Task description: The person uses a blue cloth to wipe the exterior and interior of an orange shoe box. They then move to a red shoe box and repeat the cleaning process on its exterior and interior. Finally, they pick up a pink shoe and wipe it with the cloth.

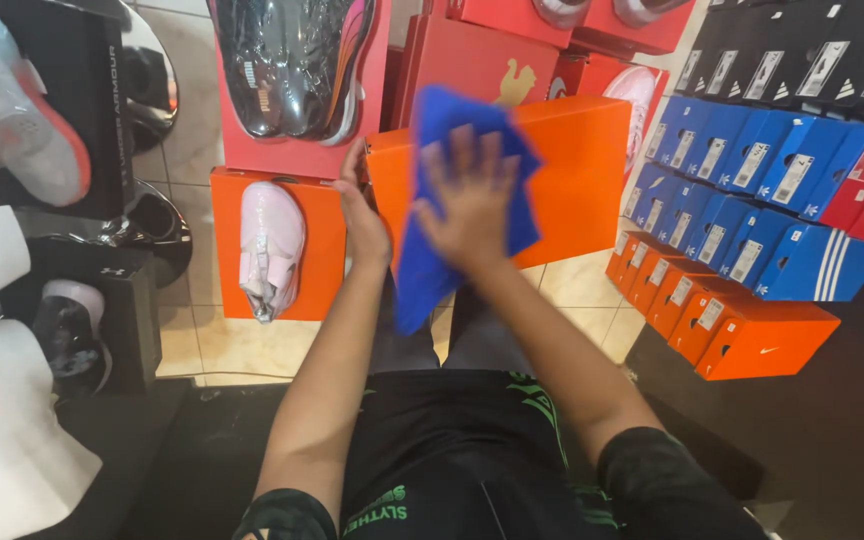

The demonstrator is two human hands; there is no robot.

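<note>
Right hand (472, 205) lies flat, fingers spread, pressing a blue cloth (452, 215) on the orange shoebox (572, 170); left hand (360, 215) grips the box's left end. The box's long axis runs left-right.

Pale tiled floor (232, 345) under bright light, crowded with stacked blue shoeboxes (742, 190) and red shoeboxes (472, 55).

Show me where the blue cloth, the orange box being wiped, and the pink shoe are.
blue cloth (420, 270): head view, lower hanging part.
orange box (577, 170): head view, bare lid right of the cloth.
pink shoe (270, 245): head view, middle of the upper.
</note>
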